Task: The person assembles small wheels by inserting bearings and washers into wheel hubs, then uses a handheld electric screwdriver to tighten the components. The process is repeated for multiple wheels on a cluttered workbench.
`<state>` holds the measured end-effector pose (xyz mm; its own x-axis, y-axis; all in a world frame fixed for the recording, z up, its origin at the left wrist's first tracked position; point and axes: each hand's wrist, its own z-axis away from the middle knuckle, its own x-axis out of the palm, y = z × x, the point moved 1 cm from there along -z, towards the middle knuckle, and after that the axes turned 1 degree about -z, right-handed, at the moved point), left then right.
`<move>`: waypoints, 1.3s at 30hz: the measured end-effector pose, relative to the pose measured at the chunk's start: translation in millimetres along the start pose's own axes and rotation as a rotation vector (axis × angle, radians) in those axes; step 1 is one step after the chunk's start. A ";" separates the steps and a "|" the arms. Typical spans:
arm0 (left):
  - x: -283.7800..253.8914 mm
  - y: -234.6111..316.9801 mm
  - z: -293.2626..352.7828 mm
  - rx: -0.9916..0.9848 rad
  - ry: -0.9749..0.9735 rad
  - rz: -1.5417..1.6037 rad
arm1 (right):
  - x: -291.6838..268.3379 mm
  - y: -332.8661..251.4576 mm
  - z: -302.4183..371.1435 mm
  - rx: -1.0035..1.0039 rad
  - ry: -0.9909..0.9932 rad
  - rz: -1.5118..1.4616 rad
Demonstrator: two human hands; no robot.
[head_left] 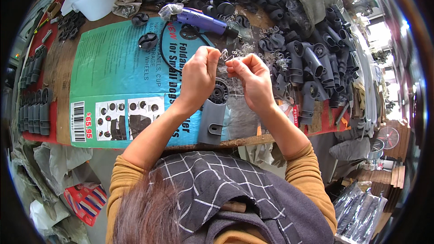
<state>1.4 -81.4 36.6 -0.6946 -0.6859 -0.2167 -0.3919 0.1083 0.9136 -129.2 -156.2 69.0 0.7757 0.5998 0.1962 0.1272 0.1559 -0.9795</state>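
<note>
Cluttered workbench point(63, 77), green cardboard spread across it. Both hands meet at centre: left hand point(198, 76) and right hand point(253, 79) pinch a small clear ring point(224, 55) between fingertips. Grey bracket point(211, 122) lies at six o'clock, purple tool point(203, 21) at twelve, grey tubes point(316, 63) at three.

We see the left hand point(198, 74) and right hand point(253, 79) raised together above the table point(58, 70), fingers point(235, 65) pinching a small clear piece point(223, 55); a grey bracket point(211, 122) lies below, a purple power tool point(203, 21) beyond.
</note>
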 end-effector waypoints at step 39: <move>-23.7 2.8 -20.6 -0.664 -0.541 0.331 | -10.0 -6.7 -3.8 -1.348 -0.458 1.291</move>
<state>29.2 -79.7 51.4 -0.9629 -0.2449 0.1130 0.1885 -0.3110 0.9315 -135.4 -166.2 73.4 0.6079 0.0028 -0.7940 0.1911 -0.9711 0.1429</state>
